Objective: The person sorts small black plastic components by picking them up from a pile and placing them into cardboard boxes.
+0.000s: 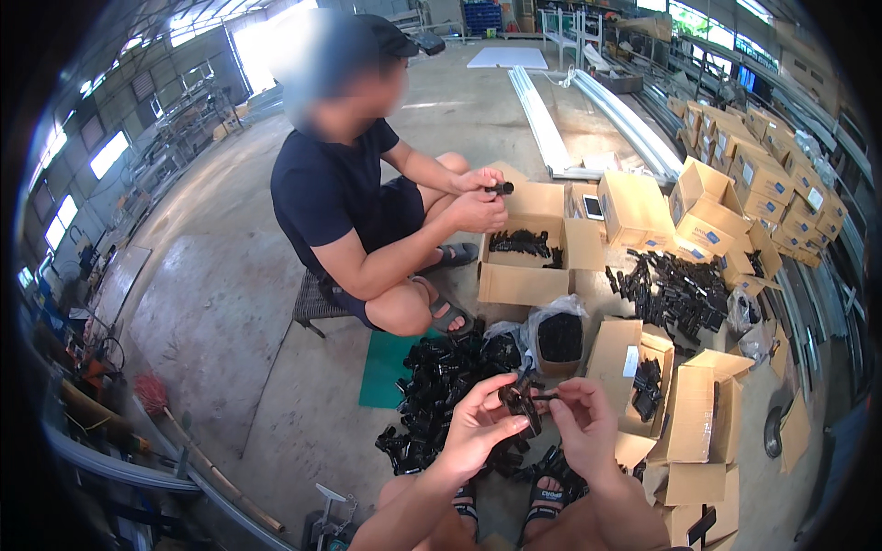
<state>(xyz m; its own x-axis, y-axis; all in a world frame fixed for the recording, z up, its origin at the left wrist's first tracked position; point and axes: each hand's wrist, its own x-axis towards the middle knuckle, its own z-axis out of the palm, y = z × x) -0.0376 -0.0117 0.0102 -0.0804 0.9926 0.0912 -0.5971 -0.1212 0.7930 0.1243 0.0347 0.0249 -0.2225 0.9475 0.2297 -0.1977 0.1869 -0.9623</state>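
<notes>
Concrete workshop floor [230, 303], strewn with open cardboard boxes [528, 248] and heaps of black plastic parts [441, 376]; long white metal profiles [542, 129] farther back; a co-worker in a dark shirt [331, 193] seated opposite on a low stool, holding a black piece over a box. Left hand [478, 422] closed around a black plastic part [521, 404], held above the knees; right hand [583, 418] pinching a small black piece [544, 397] just beside that part, fingertips together.
</notes>
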